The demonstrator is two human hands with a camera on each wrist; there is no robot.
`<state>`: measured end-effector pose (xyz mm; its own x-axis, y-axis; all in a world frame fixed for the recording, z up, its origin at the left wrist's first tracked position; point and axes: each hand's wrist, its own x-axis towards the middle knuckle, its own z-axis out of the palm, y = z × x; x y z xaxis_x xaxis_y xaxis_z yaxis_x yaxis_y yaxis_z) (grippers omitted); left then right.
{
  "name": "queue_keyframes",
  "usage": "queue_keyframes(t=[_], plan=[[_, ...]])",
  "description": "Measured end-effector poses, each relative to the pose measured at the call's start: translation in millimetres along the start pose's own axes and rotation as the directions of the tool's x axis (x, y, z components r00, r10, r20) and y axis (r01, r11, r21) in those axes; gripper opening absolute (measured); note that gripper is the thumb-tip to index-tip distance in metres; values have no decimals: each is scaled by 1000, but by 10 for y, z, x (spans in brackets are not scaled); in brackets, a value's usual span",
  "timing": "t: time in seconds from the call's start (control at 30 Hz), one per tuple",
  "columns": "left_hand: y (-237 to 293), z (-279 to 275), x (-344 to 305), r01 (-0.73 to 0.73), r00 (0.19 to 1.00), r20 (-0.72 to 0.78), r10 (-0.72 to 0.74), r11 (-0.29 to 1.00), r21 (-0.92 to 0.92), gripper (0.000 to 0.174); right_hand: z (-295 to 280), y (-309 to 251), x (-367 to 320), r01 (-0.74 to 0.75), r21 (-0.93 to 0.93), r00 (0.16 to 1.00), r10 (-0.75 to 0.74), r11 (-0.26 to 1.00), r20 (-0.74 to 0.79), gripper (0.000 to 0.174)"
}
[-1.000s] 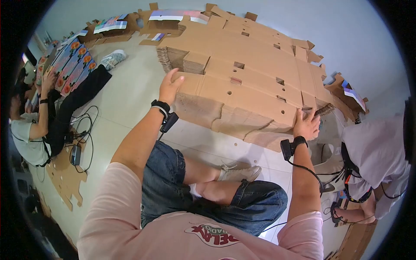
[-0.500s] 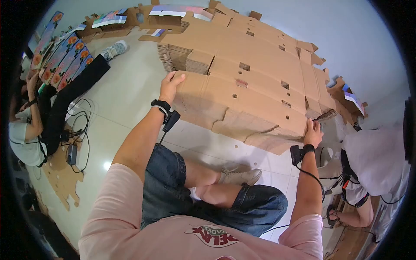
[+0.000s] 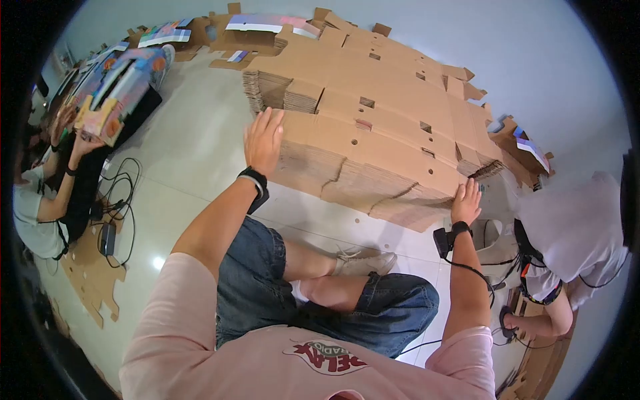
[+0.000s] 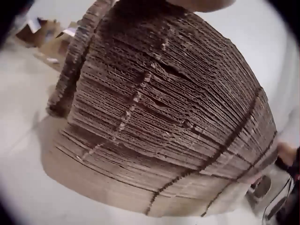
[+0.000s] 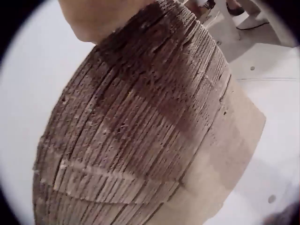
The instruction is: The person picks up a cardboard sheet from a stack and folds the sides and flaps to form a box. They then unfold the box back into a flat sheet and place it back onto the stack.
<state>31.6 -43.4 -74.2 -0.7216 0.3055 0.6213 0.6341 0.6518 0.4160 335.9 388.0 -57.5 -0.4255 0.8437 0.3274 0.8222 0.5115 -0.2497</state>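
Observation:
A tall stack of flat, die-cut cardboard sheets lies in front of me, with slots and small holes in its top sheet. At its near left corner my left hand rests with fingers extended along the edge. My right hand lies against the near right corner, its fingers mostly straight. In the left wrist view the layered cardboard edges fill the middle, and part of the hand shows at the top. The right wrist view has similar layered edges below a bit of the hand.
Printed cardboard pieces stand along the back wall. At the left a seated person holds a colourful printed carton, near cables and a black adapter. Another person sits close on the right beside a light-coloured stool.
My left hand has turned from cupping the corner to lying with straighter fingers. The right hand has shifted from the top of the corner to its side. The person at left has raised a printed carton.

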Motion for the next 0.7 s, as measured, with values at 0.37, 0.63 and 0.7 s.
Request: queue_keyframes(t=[0.37,0.63,0.7], plan=[[724,-60,-43,-276,917,310,252,961,35,53,-56,-752,-504,357,3,933,-357,934,-45,55],[572,-121,-119,-112,954,276,119,993,-42,60,-187,-336,-385,291,337,949,-314,896,16,60],[389,-142,-308,-29,982,184,43,996,-79,62,-188,-114,-514,185,474,976,-103,861,-194,67]])
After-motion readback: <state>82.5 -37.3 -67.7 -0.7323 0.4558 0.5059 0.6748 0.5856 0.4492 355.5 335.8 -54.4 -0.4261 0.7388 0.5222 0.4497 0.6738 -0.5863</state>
